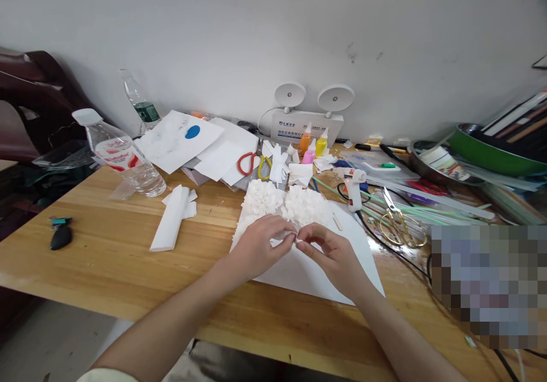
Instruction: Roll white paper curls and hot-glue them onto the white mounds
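Observation:
My left hand (265, 246) and my right hand (328, 252) meet over a white sheet of paper (303, 276), fingertips pinched together. Between them shows a small white scrap (298, 239), likely paper, mostly hidden by the fingers. Just beyond the hands, ruffled white pieces (305, 202) cover the far part of the sheet in thick clusters. A short pale stick (337, 221) lies on the sheet to the right of the clusters.
At left stand a water bottle (128, 157) and a folded white paper strip (171, 222). Behind lie red-handled scissors (247, 164), cut paper (279, 165) and paint bottles (320, 143). A glue gun (352, 191), gold scissors (397, 217) and a black cable (397, 251) are at right.

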Available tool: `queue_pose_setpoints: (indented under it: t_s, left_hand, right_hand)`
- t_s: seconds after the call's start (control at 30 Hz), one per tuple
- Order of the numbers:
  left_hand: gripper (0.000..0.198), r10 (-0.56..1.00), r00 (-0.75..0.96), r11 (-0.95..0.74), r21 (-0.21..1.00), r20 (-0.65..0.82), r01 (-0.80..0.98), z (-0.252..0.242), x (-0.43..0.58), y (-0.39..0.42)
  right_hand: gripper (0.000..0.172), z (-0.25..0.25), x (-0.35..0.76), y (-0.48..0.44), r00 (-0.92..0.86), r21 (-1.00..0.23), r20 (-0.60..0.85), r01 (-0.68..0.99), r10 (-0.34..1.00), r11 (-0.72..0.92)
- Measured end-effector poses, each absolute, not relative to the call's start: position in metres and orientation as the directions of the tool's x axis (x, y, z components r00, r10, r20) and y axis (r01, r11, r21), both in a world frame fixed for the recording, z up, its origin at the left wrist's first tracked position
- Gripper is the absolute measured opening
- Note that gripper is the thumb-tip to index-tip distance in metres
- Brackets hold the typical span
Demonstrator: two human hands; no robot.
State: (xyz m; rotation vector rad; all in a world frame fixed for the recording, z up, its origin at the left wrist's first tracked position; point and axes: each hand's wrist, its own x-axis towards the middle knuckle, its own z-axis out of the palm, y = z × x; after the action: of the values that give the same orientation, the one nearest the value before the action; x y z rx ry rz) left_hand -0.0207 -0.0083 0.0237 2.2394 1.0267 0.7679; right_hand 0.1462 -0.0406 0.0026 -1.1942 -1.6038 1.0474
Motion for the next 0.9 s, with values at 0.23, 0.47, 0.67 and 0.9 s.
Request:
queue_pose_setpoints:
  t_s: [0.23,0.47,0.67,0.9]
  left_hand:
    - [0.015,0.759,0.572,-0.606,0.658,0.311,0.446,0.0169,-0.0207,-0.0078]
    - [0.018,0.737,0.585,-0.640,0.629,0.339,0.441,0.0144,-0.0204,-0.0085]
    - [0.018,0.711,0.606,-0.661,0.634,0.357,0.401,0.0192,-0.0217,-0.0089]
    - [0.018,0.699,0.609,-0.673,0.633,0.374,0.383,0.0199,-0.0213,-0.0085]
  right_hand:
    - [0.013,0.0018,0.1457,-0.0416,-0.112,-0.931,0.159,0.312,0.981,0.187]
    - [0.016,-0.0011,0.1457,-0.0408,-0.025,-0.937,0.184,0.298,0.983,0.183]
    - [0.015,-0.0018,0.1465,-0.0400,-0.002,-0.939,0.190,0.293,0.982,0.182]
    - [0.015,-0.0021,0.1480,-0.0406,0.015,-0.945,0.176,0.282,0.984,0.164]
